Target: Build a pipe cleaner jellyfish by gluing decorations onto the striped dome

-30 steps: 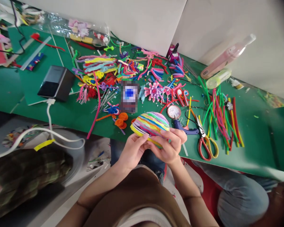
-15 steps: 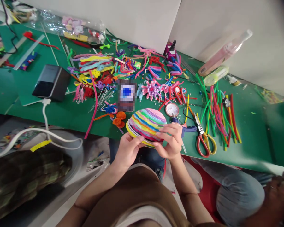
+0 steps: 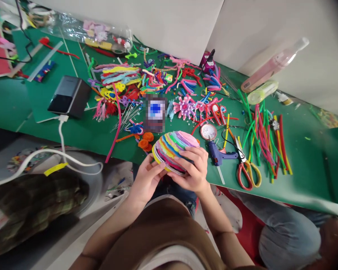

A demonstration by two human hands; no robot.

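Observation:
Between my two hands, over the table's front edge, is a dome-shaped piece (image 3: 171, 146) covered in rows of colourful pipe cleaners, with a white beaded trim and a yellow rim. My left hand (image 3: 148, 178) grips its lower left rim, thumb on the outside. Fingers of my right hand (image 3: 193, 168) wrap around its right side. A blue hot glue gun (image 3: 218, 153) lies just right of my right hand. Beyond it are scissors (image 3: 247, 170) with red and yellow handles. Orange pipe-cleaner roses (image 3: 145, 141) lie left of the dome.
Loose pipe cleaners (image 3: 121, 75) cover the back of the green table (image 3: 301, 161). A black box-like device (image 3: 70, 96) with a white cable (image 3: 62, 135) stands at left. A pink bottle (image 3: 276, 63) is at back right. Another person's knee (image 3: 290, 236) shows at lower right.
The dome has turned slightly in my hands. My right hand has shifted left and now wraps its side more fully, uncovering the glue gun. The whole view has moved a little.

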